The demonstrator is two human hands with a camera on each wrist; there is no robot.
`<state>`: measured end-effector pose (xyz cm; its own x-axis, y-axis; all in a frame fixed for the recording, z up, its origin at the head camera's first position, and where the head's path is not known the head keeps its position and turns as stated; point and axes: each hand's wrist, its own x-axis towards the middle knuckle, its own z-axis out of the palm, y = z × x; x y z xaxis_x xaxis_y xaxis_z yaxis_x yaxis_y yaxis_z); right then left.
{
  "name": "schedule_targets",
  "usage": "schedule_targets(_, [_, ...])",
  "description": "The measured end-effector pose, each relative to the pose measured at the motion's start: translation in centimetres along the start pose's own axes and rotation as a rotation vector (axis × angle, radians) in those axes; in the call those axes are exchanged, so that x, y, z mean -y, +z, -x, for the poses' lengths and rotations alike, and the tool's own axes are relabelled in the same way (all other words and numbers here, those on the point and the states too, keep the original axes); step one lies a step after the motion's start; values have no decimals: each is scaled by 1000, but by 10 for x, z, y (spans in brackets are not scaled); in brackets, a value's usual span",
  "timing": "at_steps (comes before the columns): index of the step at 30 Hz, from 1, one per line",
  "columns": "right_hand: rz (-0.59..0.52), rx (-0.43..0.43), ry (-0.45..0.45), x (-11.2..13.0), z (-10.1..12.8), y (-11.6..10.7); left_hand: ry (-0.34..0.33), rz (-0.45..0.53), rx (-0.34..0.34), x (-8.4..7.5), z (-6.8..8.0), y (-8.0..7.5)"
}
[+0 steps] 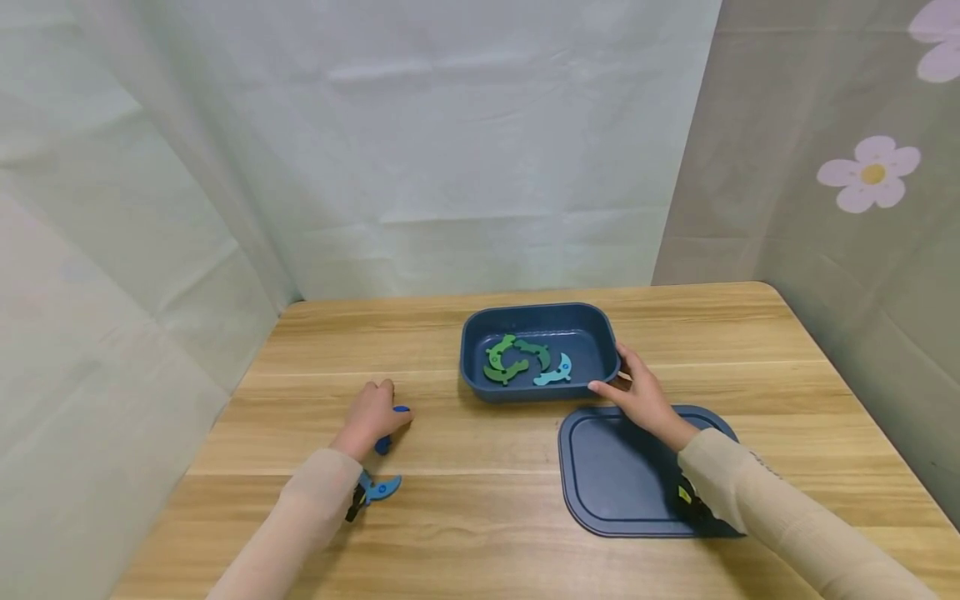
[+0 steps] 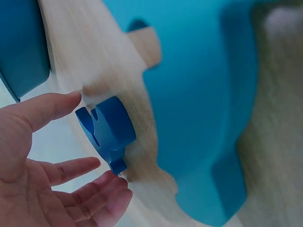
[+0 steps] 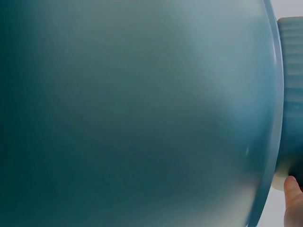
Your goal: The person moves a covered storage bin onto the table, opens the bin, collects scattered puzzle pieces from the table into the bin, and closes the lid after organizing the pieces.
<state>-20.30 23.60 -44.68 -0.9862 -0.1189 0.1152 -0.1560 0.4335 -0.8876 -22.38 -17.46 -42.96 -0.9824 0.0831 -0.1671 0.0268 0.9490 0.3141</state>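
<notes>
Left wrist: open grip (image 2: 52, 161) around blue piece (image 2: 108, 130)

Taking the blue bin (image 1: 480, 350) as landmark: bare worktop (image 1: 712, 333) lies open behind it, to its right and along the strip in front. Its near right corner is blocked by the right hand (image 1: 637, 396), with the flat lid (image 1: 615, 483) just beyond. To its left, the left hand (image 1: 371, 417) and two blue pieces (image 1: 381, 487) stand in the way.
</notes>
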Motion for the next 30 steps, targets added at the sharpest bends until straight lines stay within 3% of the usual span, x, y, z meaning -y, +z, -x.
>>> schedule_targets(18, [-5,-2,-2,0,2,0,-50,-16,45,-3,7,0])
schedule_targets(30, [17,-20,-23,-2,0,1,-32,6,35,-8,7,-2])
